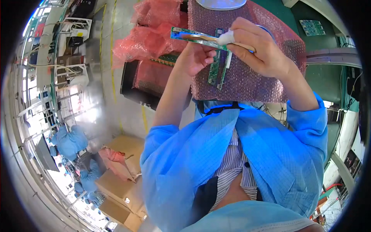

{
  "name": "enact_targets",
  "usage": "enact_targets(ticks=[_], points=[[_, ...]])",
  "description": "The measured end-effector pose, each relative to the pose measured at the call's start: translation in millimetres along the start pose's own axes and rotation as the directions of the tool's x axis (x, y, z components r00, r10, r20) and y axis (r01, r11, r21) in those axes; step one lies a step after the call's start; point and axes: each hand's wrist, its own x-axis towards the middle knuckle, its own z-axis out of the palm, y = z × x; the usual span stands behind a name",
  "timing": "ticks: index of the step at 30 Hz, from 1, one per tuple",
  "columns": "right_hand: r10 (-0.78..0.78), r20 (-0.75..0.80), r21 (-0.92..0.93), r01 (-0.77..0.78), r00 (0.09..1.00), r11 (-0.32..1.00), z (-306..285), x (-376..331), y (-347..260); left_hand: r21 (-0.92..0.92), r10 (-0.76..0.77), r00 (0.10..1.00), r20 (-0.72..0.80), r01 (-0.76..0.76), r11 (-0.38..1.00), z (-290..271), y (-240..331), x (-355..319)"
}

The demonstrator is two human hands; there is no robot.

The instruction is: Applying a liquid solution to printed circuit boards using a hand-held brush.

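Note:
My left hand (196,60) grips a long, narrow green circuit board (176,30) from below, its fingers curled toward the palm. In my right hand (259,47) is a brush (206,37) with a flat wooden handle, its dark bristle end lying over the board's left part. A white wad (226,38), perhaps cotton, is pinched by the same fingers around the handle. Below the held board, further narrow circuit boards (213,71) lie side by side on pink bubble wrap (255,83). Whether the bristles touch the board is hard to tell.
A round white-rimmed object (222,4) stands at the far edge of the wrap. Another green board (312,28) lies on the green surface at right. Crumpled pink bubble wrap (154,29) and a black bin (129,79) are at left. Cardboard boxes (119,185) stand lower left; people in blue work beyond.

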Motion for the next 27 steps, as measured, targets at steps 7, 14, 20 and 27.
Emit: enact_targets(ticks=[7,14,20,27], points=[[0.271,0.01,0.1,-0.271,0.963,0.957,-10.1,-19.9,-2.6,-0.05,0.033,0.999,0.007,-0.033,0.998,2.8,3.7,-5.3],[0.43,-0.084,0.403,-0.364,0.899,0.84,8.9,-13.8,-2.5,0.016,0.07,0.997,0.036,-0.07,0.997,13.8,1.0,-2.7],[0.509,-0.117,0.439,-0.415,0.853,0.797,0.9,-21.9,2.6,-0.011,0.052,0.998,0.044,-0.051,0.999,5.9,-1.2,-3.0],[0.56,-0.034,0.464,-0.483,0.828,0.742,-10.8,-12.8,-4.0,0.005,0.051,0.998,0.038,-0.052,0.999,12.6,0.8,-0.6]])
